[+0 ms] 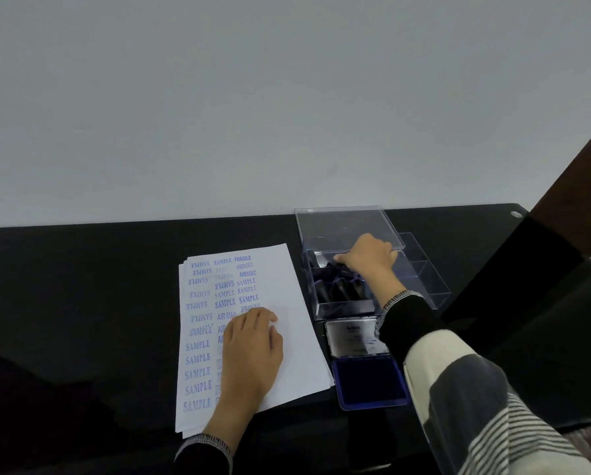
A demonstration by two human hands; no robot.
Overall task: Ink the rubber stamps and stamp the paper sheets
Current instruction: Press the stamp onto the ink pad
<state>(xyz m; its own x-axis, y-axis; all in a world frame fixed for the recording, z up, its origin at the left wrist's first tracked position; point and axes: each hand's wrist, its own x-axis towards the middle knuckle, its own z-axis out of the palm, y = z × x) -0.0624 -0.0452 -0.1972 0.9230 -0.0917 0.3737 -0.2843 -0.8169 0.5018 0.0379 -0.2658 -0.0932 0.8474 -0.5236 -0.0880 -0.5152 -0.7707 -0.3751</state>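
Stamps (338, 286) fill clear box (424, 282); right hand (369, 257) reaches inside.

Two hands (252, 351) (369, 258), one ink pad (369, 382).

left hand (251, 351) flat on stamped paper (287, 269), right hand (369, 258) in stamp box (424, 269)

Top paper sheet (287, 337): blue stamp prints in three columns. Left column reads "SAMPLE" all the way down; the upper few print mirrored/reversed. Middle column: "SAMPLE" repeated, then "AIR MAIL", lower ones cut off by the left hand (249, 351). Right column top to bottom: "FRAGILE", "AMENDED" twice (second looks clipped, reads like "AMENDEC"), then "SAMPLE" several times. Ink pad lid (354, 337), silver: small printed brand line plus finer text under it, too blurred to read.
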